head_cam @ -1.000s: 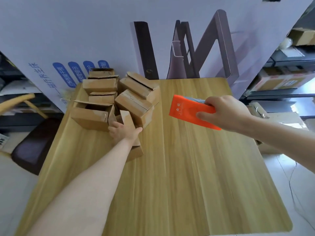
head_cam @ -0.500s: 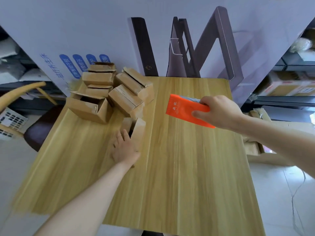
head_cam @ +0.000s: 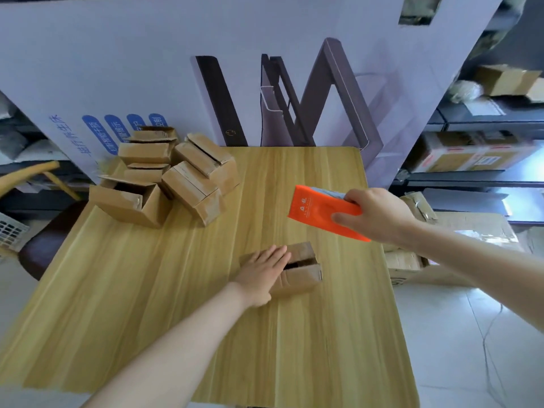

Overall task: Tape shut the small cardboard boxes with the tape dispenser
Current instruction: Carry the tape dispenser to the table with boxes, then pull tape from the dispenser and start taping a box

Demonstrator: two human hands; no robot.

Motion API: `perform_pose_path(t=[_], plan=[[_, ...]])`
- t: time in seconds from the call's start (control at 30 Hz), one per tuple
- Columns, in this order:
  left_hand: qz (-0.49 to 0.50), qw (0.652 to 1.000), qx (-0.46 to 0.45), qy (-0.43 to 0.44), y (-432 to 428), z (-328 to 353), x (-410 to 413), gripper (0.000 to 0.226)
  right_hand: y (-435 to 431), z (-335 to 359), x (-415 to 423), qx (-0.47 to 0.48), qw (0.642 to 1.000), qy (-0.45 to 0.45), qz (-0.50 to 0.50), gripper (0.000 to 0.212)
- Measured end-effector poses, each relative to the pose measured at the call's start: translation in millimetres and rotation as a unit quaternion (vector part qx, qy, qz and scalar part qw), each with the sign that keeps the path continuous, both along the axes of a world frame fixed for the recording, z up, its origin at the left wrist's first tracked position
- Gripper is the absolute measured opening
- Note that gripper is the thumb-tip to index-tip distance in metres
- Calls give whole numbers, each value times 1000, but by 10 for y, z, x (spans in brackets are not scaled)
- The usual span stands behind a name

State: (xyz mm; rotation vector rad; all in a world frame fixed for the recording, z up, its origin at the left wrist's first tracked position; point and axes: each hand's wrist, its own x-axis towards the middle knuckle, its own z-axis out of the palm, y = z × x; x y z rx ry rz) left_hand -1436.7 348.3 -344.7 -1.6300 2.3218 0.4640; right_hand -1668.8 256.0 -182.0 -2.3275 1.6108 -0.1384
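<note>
Small box pinned at mid-counter, seam untaped.
Left hand point(head_cam: 260, 275) presses straight, closed fingers flat on the box point(head_cam: 297, 279), which sits on the counter point(head_cam: 176, 290); its flaps gape. Right hand point(head_cam: 379, 214) wraps curled fingers round the tape dispenser point(head_cam: 321, 213), raised clear. Judged: light, thin card, crushable, prone to slide; steady it by the flaps.

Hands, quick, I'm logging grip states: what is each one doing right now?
Left hand: open, straight fingers lying flat on the small cardboard box.
Right hand: gripping the orange tape dispenser.
</note>
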Motion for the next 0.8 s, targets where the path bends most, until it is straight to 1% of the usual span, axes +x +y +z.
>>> perform_pose_path(t=[0.13,0.2,0.23,0.27,0.3,0.37,0.43,0.47,0.53,0.57,0.6,0.63,0.7,0.77,0.8], plan=[[-79,996,3,-29,-127,75,-79,102,173,114,-179,0,1000,-3,-26,23],[-101,995,-1,-26,-167,135,-101,102,277,177,-233,-9,999,1,-38,23],[-93,996,6,-8,-177,185,-115,102,331,212,-256,-13,999,-2,-45,23],[-62,997,22,32,-184,239,-128,100,383,244,-279,-15,998,-10,-54,23],[-13,995,38,95,-203,328,-144,97,434,291,-304,-18,998,-21,-64,23],[97,965,49,238,-283,560,-170,85,510,368,-363,-13,995,-55,-81,21],[184,921,20,342,-397,902,-147,66,586,449,-408,-18,991,-101,-90,23],[228,889,16,397,-451,1104,-125,58,619,490,-429,-22,988,-125,-88,26],[290,804,37,518,-524,1518,-77,48,687,591,-446,-28,983,-164,-81,30],[298,770,44,563,-531,1711,-56,46,723,637,-439,-27,980,-182,-77,28],[293,750,46,591,-521,1882,-40,44,760,660,-428,-25,977,-201,-74,26],[281,739,48,610,-495,2033,-34,42,797,662,-411,-25,972,-221,-72,26],[253,736,62,625,-429,2253,-48,39,880,638,-352,-19,956,-281,-78,32],[232,745,85,619,-361,2391,-75,37,925,581,-283,-13,941,-327,-90,34],[223,754,91,611,-335,2435,-82,35,925,558,-246,-15,938,-334,-92,33]])
